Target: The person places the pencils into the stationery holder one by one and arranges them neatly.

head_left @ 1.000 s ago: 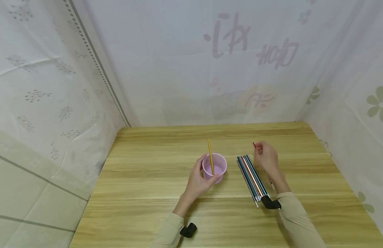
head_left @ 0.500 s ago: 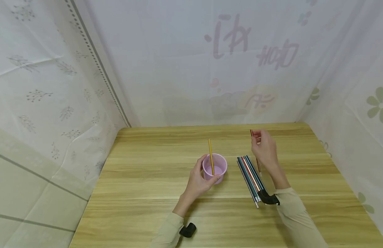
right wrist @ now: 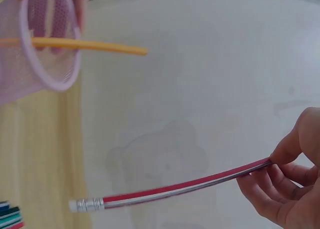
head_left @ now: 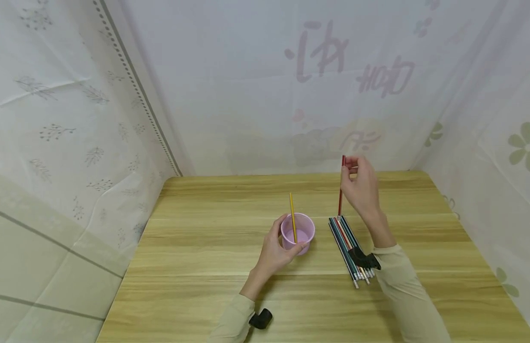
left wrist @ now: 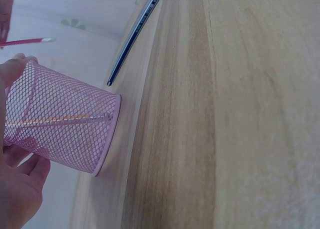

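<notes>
My left hand [head_left: 275,252] grips the side of a pink mesh pencil cup [left wrist: 65,114] that stands upright on the table. A yellow pencil [head_left: 292,214] leans inside the cup, its upper end above the rim. Up and to the right, my right hand [head_left: 361,186] pinches a red-and-white striped pencil [right wrist: 185,188] near its upper end. That pencil hangs almost upright, with its white eraser end down. Below it lies a row of several pencils [head_left: 344,243] in dark, green and red, partly covered by the black wrist mount.
The wooden table [head_left: 196,247] reaches back to a patterned white curtain [head_left: 230,95]. More curtain [head_left: 496,181] hangs on the right side. Black mounts [head_left: 260,318] sit at both wrists.
My right hand has risen away from the table and slightly left, bringing the red pencil from slanted to nearly upright. The left hand and cup have stayed in place.
</notes>
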A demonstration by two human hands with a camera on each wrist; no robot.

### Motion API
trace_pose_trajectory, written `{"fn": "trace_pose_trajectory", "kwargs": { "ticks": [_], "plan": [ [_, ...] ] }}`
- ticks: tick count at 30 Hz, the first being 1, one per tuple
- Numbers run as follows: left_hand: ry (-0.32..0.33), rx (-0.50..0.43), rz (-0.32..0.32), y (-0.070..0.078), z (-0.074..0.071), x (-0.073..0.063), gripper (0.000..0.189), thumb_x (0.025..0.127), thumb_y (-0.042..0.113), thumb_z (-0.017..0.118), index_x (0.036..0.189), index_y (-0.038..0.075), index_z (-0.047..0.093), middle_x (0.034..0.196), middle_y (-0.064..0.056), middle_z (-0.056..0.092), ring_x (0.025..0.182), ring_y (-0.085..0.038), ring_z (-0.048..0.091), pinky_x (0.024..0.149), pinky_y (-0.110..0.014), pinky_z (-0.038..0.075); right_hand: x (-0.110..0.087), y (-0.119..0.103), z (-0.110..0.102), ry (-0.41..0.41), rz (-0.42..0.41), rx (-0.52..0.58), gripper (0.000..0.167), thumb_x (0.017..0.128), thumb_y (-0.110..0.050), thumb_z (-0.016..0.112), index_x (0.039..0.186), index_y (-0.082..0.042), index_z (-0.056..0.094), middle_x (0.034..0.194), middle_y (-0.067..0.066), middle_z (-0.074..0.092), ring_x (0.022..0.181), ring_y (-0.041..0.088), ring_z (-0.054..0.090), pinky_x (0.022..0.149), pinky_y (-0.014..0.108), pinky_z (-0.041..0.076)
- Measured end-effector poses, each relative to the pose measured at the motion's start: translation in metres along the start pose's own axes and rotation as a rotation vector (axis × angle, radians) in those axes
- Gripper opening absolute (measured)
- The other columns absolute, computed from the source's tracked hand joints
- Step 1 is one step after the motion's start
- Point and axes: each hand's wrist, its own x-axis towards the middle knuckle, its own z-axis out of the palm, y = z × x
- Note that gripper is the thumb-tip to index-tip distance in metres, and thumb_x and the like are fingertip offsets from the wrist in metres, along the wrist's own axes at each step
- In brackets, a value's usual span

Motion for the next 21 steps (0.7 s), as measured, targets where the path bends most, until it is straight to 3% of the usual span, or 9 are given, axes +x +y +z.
{"fn": "trace_pose_trajectory", "kwargs": {
  "ticks": [12, 21],
  "plan": [
    [-0.004, -0.001, -0.012, -0.001, -0.001, -0.001, 0.090, 0.079, 0.028, 0.088, 0.151, 0.005, 0.039, 0.142, -0.015, 0.057, 0.130, -0.028, 0.057, 0.109, -0.044, 0.050, -0.001, -0.042, 0.009, 0.045, -0.039, 0.200, 0.019, 0.096, 0.002, 0.057, 0.114, 0.009, 0.059, 0.100, 0.020, 0.063, 0.086, 0.017, 0.060, 0.063, 0.006, 0.051],
    [-0.015, -0.011, -0.016, -0.001, -0.001, 0.000, 0.092, 0.079, 0.030, 0.087, 0.152, 0.004, 0.037, 0.143, -0.016, 0.055, 0.131, -0.030, 0.057, 0.111, -0.044, 0.049, -0.007, -0.043, 0.028, 0.034, -0.091, 0.274, 0.016, 0.094, 0.006, 0.059, 0.108, 0.011, 0.060, 0.094, 0.021, 0.064, 0.081, 0.016, 0.061, 0.059, 0.007, 0.052]
  ]
}}
